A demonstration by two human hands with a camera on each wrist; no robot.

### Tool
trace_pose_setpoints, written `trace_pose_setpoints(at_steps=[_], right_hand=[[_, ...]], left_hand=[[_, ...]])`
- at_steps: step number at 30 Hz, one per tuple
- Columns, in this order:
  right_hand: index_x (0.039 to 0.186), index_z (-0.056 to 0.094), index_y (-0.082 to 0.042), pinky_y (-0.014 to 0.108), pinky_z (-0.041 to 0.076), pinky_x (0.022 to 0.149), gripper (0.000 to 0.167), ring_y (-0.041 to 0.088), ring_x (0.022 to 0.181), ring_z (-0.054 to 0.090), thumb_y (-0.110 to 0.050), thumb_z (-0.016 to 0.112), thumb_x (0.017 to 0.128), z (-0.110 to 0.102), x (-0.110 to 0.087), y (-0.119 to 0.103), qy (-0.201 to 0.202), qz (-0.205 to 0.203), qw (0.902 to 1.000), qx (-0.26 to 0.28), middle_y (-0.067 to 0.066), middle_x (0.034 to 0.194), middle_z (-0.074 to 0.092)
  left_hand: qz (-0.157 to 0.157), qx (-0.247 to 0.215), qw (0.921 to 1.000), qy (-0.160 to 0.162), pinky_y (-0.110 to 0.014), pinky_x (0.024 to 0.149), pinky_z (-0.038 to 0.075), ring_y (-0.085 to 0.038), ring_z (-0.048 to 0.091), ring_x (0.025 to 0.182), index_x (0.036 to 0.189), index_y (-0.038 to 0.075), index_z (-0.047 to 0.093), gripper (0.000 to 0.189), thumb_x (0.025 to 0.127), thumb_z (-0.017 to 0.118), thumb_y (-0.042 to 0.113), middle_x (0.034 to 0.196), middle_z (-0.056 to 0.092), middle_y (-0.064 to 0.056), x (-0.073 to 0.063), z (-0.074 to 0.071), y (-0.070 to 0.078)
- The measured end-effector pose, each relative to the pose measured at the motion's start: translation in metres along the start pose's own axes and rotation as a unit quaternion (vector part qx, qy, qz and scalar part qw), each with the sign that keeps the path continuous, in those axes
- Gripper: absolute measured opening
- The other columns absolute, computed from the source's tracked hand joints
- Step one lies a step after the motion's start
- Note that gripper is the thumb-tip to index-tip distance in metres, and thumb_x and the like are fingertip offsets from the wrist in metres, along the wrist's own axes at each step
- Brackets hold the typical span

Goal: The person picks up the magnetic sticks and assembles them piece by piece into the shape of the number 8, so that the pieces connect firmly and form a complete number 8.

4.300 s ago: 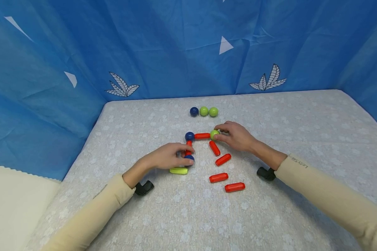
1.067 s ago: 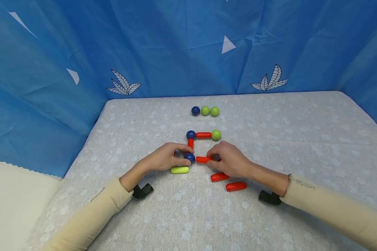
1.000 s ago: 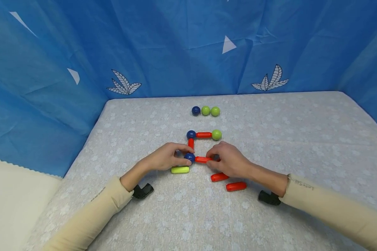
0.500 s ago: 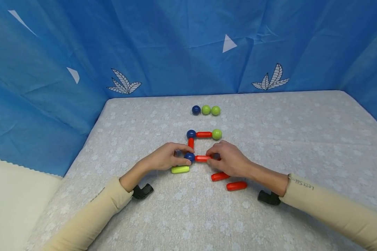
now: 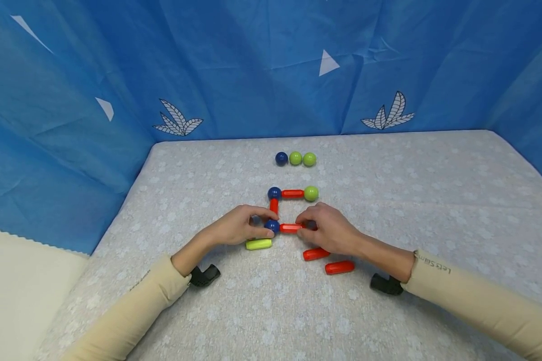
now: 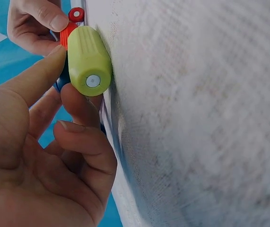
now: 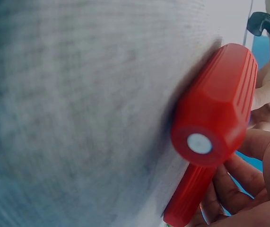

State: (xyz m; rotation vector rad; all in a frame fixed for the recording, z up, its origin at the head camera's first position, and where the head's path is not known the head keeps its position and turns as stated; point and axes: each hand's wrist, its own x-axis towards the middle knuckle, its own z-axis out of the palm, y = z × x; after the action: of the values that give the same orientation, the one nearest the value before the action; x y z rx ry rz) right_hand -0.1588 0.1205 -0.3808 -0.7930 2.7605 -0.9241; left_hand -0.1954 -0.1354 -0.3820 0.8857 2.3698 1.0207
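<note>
My left hand (image 5: 240,225) pinches a dark blue magnetic ball (image 5: 272,227) between thumb and fingers. From that ball a red magnetic rod (image 5: 274,206) runs back to another blue ball (image 5: 274,193). A further red rod (image 5: 292,193) joins this one to a green ball (image 5: 311,193). My right hand (image 5: 331,230) pinches the right end of a red rod (image 5: 290,228), whose left end touches the near blue ball. In the left wrist view a yellow-green rod (image 6: 90,59) lies in front of the ball, below my left fingers.
Two loose red rods (image 5: 340,267) lie in front of my right hand; one fills much of the right wrist view (image 7: 215,104). Farther back, a blue ball (image 5: 281,159) and two green balls (image 5: 302,159) sit in a row. A blue curtain (image 5: 262,70) hangs behind the table.
My right hand let go of the green ball, came nearer and took a red rod. About a second ago the rod met the blue ball; since then both hands have stayed nearly still.
</note>
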Motion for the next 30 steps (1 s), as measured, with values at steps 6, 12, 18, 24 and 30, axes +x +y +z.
trace_pose_setpoints(at_steps=[6, 12, 18, 24, 30], right_hand=[[0.102, 0.075, -0.008, 0.032, 0.044, 0.073, 0.015, 0.017, 0.082, 0.051, -0.015, 0.075, 0.089, 0.0, -0.001, 0.0, 0.005, -0.001, 1.0, 0.003, -0.006, 0.087, 0.065], [0.104, 0.074, -0.005, 0.036, 0.046, 0.075, 0.017, 0.023, 0.088, 0.055, -0.015, 0.069, 0.091, -0.009, 0.005, 0.0, 0.098, -0.001, 0.9952, -0.001, 0.0, 0.091, 0.067], [0.111, 0.07, 0.001, 0.044, 0.044, 0.082, 0.023, 0.032, 0.099, 0.054, -0.013, 0.065, 0.094, -0.039, 0.033, 0.012, 0.177, 0.015, 0.9841, -0.009, 0.012, 0.101, 0.069], [0.115, 0.068, 0.003, 0.05, 0.04, 0.09, 0.026, 0.036, 0.106, 0.052, -0.011, 0.065, 0.094, -0.055, 0.07, 0.038, 0.181, 0.044, 0.9819, -0.037, 0.02, 0.108, 0.066], [0.126, 0.064, -0.001, 0.05, 0.038, 0.096, 0.037, 0.037, 0.115, 0.047, -0.017, 0.065, 0.093, -0.06, 0.101, 0.053, 0.144, 0.104, 0.9808, -0.08, 0.021, 0.122, 0.061]], left_hand=[[-0.005, -0.005, 1.0, -0.003, -0.033, 0.07, 0.046, -0.018, 0.054, 0.078, 0.124, 0.014, 0.068, 0.036, 0.09, 0.075, 0.027, 0.112, 0.066, 0.001, 0.0, 0.0, 0.0], [-0.008, -0.007, 0.9999, -0.007, -0.033, 0.072, 0.047, -0.018, 0.054, 0.081, 0.124, 0.015, 0.068, 0.036, 0.091, 0.074, 0.028, 0.114, 0.066, 0.001, 0.0, 0.0, 0.0], [-0.011, -0.007, 0.9999, -0.004, -0.034, 0.076, 0.047, -0.017, 0.055, 0.087, 0.123, 0.017, 0.069, 0.035, 0.091, 0.074, 0.029, 0.113, 0.066, 0.001, 0.001, 0.0, 0.0], [-0.013, -0.011, 0.9999, -0.004, -0.035, 0.076, 0.047, -0.018, 0.055, 0.087, 0.124, 0.016, 0.068, 0.035, 0.091, 0.074, 0.029, 0.114, 0.065, 0.001, 0.0, 0.0, -0.001], [-0.008, -0.001, 1.0, 0.0, -0.034, 0.08, 0.047, -0.016, 0.056, 0.095, 0.124, 0.016, 0.068, 0.036, 0.091, 0.073, 0.03, 0.116, 0.066, 0.002, 0.0, 0.0, 0.0]])
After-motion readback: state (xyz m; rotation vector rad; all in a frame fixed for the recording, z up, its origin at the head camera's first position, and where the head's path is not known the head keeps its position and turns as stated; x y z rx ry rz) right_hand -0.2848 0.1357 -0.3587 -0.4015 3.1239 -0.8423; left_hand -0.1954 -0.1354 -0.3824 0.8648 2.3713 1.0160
